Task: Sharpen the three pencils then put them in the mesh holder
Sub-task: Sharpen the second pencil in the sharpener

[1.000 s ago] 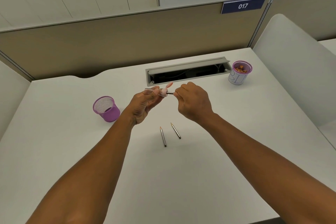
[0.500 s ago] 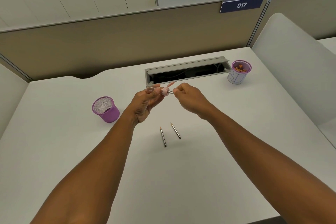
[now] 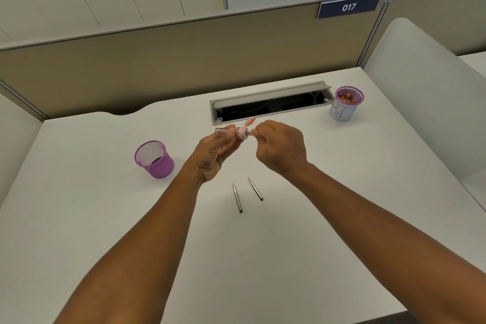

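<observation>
since half a second before, little had moved: the right hand [image 3: 278, 147] had rolled slightly at the wrist, as if turning the pencil, while the two loose pencils and the holder lay as they were.

left hand [image 3: 213, 151] gripped a small sharpener [image 3: 238, 133], pink cap and clear tube, above the middle of the white table [image 3: 342, 218]. right hand pinched a pencil [image 3: 251, 133], its tip pushed into the sharpener; only a short stretch of shaft showed between the hands. that pencil's long axis ran roughly level, left to right, point toward the left.

two more pencils lay flat on the table nearer the person, side by side but apart: one [image 3: 237, 198] and another [image 3: 255, 189]. each pointed away from the person, tips tilted slightly left.

purple mesh holder [image 3: 153, 159] stood upright to the left, well apart from the pencils. a cup [image 3: 345, 106] with shavings stood far right.

judgement: the pencils looked light, stiff and thin, with brittle tips; best pinched mid-shaft, away from the point. the smooth shaft could slip while being twisted.
</observation>
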{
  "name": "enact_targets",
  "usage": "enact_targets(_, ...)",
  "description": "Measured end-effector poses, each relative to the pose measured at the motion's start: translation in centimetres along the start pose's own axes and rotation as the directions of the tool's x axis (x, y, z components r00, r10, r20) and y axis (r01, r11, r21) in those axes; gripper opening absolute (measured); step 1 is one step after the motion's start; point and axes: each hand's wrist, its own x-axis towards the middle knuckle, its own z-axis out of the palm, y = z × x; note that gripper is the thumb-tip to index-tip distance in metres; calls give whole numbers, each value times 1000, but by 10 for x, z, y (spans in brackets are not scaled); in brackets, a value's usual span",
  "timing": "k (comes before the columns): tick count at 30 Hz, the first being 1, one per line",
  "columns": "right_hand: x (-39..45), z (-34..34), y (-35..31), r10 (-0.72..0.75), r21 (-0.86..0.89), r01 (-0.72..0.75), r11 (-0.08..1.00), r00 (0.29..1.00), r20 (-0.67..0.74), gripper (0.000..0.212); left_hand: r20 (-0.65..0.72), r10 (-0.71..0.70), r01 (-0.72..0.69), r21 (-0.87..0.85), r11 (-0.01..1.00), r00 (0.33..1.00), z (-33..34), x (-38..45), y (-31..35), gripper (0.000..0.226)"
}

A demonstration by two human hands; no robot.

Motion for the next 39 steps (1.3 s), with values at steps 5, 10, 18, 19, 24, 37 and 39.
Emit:
enact_targets(5, 25, -16, -19, 401, -51, -436, 899, 768, 500, 25, 34, 17, -17, 6, 1000, 999, 0, -3, 1, 19)
enact_targets(10, 38, -33, -24, 513, 122, -841, 527, 429, 744, 22, 25, 22, -22, 33, 999, 999, -2, -7, 3, 18)
enact_targets(18, 16, -19, -16, 170, 286, -342, 895, 855, 490, 13, 7, 39, -39, 34, 999, 999, -9, -9, 13, 29)
enact_targets(19, 12, -16, -13, 122, 253, -249, 935, 895, 430, 12, 6, 36, -36, 28, 999, 999, -9, -9, 12, 29)
enact_targets(24, -3, -9, -4, -140, -32, 142, 989, 988, 68, 10, 22, 32, -33, 37, 999, 999, -7, -12, 13, 26)
enact_targets(37, 40, -44, -24, 483, 163, -771, 615, 532, 695, 20, 67, 22, -24, 32, 999, 998, 5, -11, 13, 23)
enact_targets(39, 44, -47, -23, 463, 153, -813, 561, 462, 757, 22, 68, 21, -23, 26, 999, 997, 5, -12, 12, 23)
